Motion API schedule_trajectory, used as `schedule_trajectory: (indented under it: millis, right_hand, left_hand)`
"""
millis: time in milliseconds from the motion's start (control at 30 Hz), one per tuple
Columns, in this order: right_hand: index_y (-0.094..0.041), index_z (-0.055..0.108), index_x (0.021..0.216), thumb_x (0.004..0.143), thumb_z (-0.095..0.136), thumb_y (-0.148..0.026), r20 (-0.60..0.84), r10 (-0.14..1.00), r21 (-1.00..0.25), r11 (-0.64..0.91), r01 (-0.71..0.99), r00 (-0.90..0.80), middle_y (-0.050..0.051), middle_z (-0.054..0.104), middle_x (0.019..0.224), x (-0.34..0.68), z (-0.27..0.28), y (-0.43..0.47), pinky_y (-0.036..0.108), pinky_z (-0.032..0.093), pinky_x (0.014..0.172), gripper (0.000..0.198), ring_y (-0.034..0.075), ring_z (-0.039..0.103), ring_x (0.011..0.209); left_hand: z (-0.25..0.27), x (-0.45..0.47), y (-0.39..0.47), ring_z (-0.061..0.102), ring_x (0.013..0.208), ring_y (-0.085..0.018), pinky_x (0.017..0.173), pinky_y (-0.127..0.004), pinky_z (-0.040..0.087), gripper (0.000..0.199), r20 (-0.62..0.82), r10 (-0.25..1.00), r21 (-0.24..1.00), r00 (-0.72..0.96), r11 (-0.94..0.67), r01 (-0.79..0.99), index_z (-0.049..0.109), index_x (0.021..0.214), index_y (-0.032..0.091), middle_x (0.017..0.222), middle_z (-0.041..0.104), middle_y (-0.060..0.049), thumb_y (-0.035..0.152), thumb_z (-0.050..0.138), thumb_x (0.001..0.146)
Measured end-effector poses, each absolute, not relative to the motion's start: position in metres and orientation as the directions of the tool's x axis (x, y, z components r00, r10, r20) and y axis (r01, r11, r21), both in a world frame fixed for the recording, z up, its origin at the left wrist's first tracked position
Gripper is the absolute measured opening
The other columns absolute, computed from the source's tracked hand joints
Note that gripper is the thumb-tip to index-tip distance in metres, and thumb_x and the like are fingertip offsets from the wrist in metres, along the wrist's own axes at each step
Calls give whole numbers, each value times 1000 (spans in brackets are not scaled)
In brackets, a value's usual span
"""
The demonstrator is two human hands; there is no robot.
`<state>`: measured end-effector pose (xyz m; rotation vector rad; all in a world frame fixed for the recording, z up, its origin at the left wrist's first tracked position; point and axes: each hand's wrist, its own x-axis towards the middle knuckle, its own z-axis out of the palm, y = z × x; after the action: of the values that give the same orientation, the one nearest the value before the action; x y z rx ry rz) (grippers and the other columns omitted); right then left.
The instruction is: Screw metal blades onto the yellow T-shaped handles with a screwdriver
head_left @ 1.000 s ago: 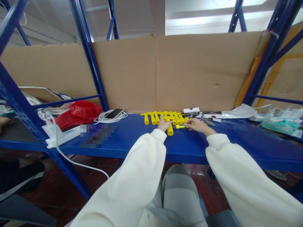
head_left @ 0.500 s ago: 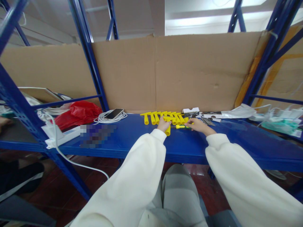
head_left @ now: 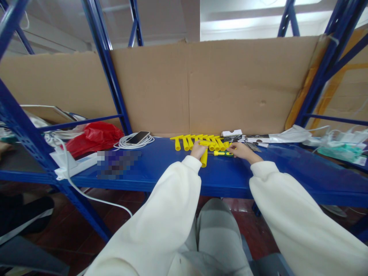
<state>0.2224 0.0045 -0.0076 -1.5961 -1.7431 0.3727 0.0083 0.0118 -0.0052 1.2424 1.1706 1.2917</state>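
My left hand (head_left: 197, 150) is closed around a yellow plastic T-shaped piece (head_left: 204, 158), whose open tube end points down towards the table's front edge. Just to the right a screwdriver (head_left: 223, 153) with a yellow-and-green handle lies flat on the blue table. My right hand (head_left: 240, 150) is by the handle's right end, its fingertips pinched together at the right end of the yellow pieces; whatever is between them is too small to make out. Behind both hands, several more yellow T-shaped pieces (head_left: 185, 143) lie in a row.
A phone (head_left: 138, 137) rests on a coiled white cable (head_left: 126, 142) at left, beside a red plastic bag (head_left: 94, 137) and a white power strip (head_left: 77, 166). A small white box (head_left: 231, 134) and plastic packaging (head_left: 290, 135) lie behind, against the cardboard wall (head_left: 230, 88).
My right hand has let go of the screwdriver handle, which now shows whole on the table, and its fingertips have shifted slightly up. My left hand still holds the yellow piece.
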Motion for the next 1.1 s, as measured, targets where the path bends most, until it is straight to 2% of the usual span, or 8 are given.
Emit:
schedule_trajectory:
  millis: [67, 167, 300, 467, 667, 767, 867, 1100]
  right_hand:
    - [-21, 56, 53, 76, 72, -18, 320, 947, -635, 187, 749, 34, -4, 55, 45, 222, -7, 4, 23, 41, 48, 28, 13, 53, 41]
    - [-21, 57, 57, 80, 65, -18, 311, 950, -596, 169, 785, 32, -4, 55, 46, 221, -5, 1, 24, 44, 54, 25, 13, 54, 44]
    - [-20, 58, 59, 84, 56, -17, 331, 942, -516, 135, 846, 51, -3, 54, 44, 221, -3, 0, 24, 46, 59, 25, 15, 58, 49]
    - [-18, 68, 70, 83, 53, -15, 404, 910, -439, 100, 893, 96, 4, 67, 58, 227, -3, 8, 26, 50, 67, 20, 19, 67, 64]
    - [-16, 71, 103, 86, 54, -18, 448, 854, -402, -72, 913, 265, 14, 76, 98, 238, -3, 26, 31, 53, 79, 25, 25, 72, 93]
    - [-8, 60, 129, 87, 54, -19, 456, 844, -372, -107, 922, 282, 21, 70, 120, 241, 2, 37, 35, 52, 90, 44, 29, 67, 109]
    - [-6, 49, 143, 86, 53, -17, 488, 843, -282, -93, 955, 226, 25, 58, 138, 242, 9, 48, 40, 48, 102, 58, 32, 58, 125]
    - [-20, 35, 157, 86, 48, -13, 428, 903, 56, -64, 996, 34, 17, 42, 159, 240, 19, 77, 63, 40, 109, 73, 36, 40, 143]
  left_hand:
    - [-6, 8, 13, 68, 105, -23, 94, -33, 53, 58, 135, 986, 989, -99, -128, 72, 57, 133, 14, 112, 71, -12, 2, 65, 76]
    - [-7, 7, 13, 68, 107, -21, 100, -32, 51, 48, 330, 931, 926, -158, -286, 247, 65, 122, 14, 115, 72, -11, 1, 62, 76]
    - [-8, 7, 12, 72, 92, -20, 95, -33, 54, 29, 508, 860, 797, -39, -453, 399, 74, 100, 14, 99, 77, -9, 3, 55, 81]
    - [-10, 7, 11, 74, 91, -20, 94, -34, 55, 27, 552, 830, 729, 75, -525, 439, 77, 85, 17, 89, 79, -5, 4, 54, 83]
    - [-7, 6, 5, 73, 90, -19, 93, -32, 55, 28, 558, 823, 701, 108, -537, 469, 78, 84, 18, 89, 79, -5, 4, 54, 84]
    - [-6, 5, 1, 73, 89, -19, 92, -31, 54, 28, 564, 819, 693, 108, -540, 477, 78, 84, 18, 89, 79, -4, 3, 54, 84]
    - [-4, 6, -2, 73, 89, -19, 90, -30, 54, 28, 570, 816, 691, 91, -536, 485, 79, 85, 17, 89, 79, -4, 3, 55, 84]
    - [-2, 9, -6, 73, 84, -18, 88, -29, 55, 28, 592, 801, 676, 90, -555, 485, 79, 82, 18, 87, 79, -4, 3, 55, 84]
